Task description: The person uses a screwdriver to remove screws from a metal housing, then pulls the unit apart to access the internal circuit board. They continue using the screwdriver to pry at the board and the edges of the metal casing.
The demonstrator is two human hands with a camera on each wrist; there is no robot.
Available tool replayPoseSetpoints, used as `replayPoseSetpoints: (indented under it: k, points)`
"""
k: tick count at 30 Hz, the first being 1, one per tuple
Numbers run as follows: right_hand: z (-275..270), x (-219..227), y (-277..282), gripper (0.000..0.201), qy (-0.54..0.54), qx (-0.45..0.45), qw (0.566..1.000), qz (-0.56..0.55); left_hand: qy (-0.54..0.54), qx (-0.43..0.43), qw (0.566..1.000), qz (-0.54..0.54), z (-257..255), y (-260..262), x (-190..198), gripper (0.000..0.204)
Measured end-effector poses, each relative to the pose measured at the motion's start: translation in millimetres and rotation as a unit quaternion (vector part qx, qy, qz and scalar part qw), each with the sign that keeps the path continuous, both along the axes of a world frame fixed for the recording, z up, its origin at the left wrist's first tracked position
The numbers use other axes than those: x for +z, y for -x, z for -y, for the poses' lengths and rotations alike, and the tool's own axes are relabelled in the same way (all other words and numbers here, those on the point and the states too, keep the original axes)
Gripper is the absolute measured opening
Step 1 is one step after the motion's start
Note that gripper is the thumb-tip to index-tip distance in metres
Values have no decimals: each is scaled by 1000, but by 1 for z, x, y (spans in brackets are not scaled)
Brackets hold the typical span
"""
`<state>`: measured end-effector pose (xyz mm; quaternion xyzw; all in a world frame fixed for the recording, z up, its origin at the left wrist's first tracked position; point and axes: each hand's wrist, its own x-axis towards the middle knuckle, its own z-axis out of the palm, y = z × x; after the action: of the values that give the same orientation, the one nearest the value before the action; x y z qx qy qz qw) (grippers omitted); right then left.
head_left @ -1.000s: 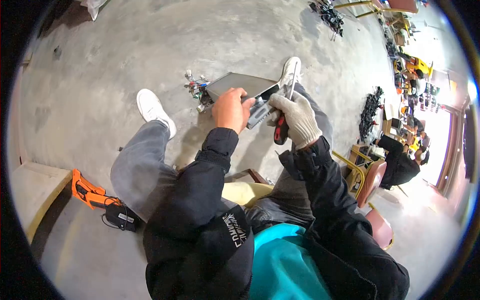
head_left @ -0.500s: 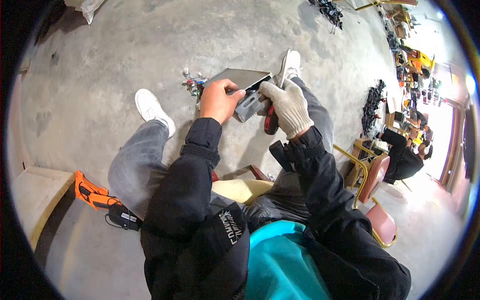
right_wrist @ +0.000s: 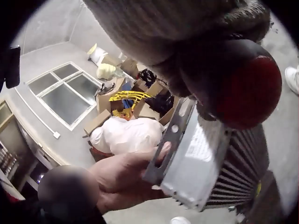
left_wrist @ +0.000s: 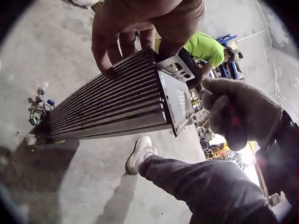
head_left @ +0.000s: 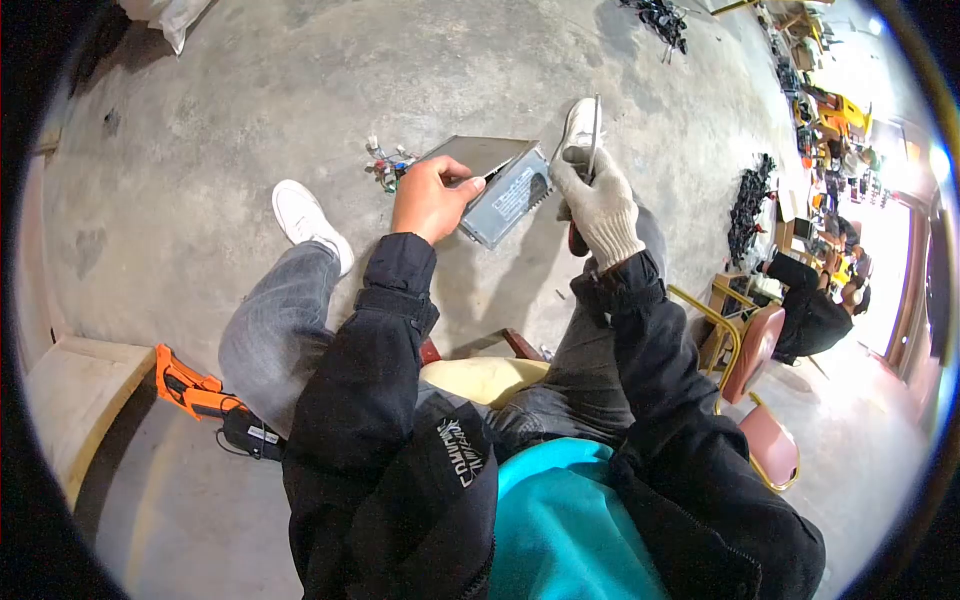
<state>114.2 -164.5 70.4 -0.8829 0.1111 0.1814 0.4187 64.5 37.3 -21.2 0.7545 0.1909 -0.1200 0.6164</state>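
Observation:
My bare left hand [head_left: 432, 203] grips a grey metal box [head_left: 505, 205] by its near end, above the floor. In the left wrist view the box [left_wrist: 112, 100] shows a ribbed side, a labelled end plate and a slotted bracket [left_wrist: 176, 68]. Cables with connectors [head_left: 388, 170] come out at its far end. My gloved right hand [head_left: 600, 208], just right of the box, is curled round a red and black screwdriver, whose shaft [head_left: 597, 125] points up and away. The screwdriver's handle [right_wrist: 250, 84] looms in the right wrist view.
An orange tool [head_left: 185, 385] with a black pack lies by a pale board [head_left: 85, 395] at the left. Pink chairs [head_left: 755, 350] and a seated person [head_left: 805, 310] are at the right, near black cables [head_left: 748, 215]. White shoes rest on the floor.
The box has turned so its labelled face shows toward the head camera. My right hand has moved off the box to the right with the screwdriver; my left hand has shifted slightly left.

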Motion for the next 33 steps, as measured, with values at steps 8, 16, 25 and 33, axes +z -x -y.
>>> replayPoseSetpoints:
  k: [8,16,25,33]
  points:
    - [2,-18,-9,56,-8,145,987,-70,13,9,1000,-14,-4,-1,-5,32]
    - [-2,-29,-12,53,-52,124,991,-24,57,53,996,-38,-15,0,1,38]
    - [-7,-30,-20,51,-49,115,992,1,73,131,988,-28,33,54,1,83]
    - [-7,-39,-17,54,-62,108,992,17,-93,113,988,-53,57,35,4,71]
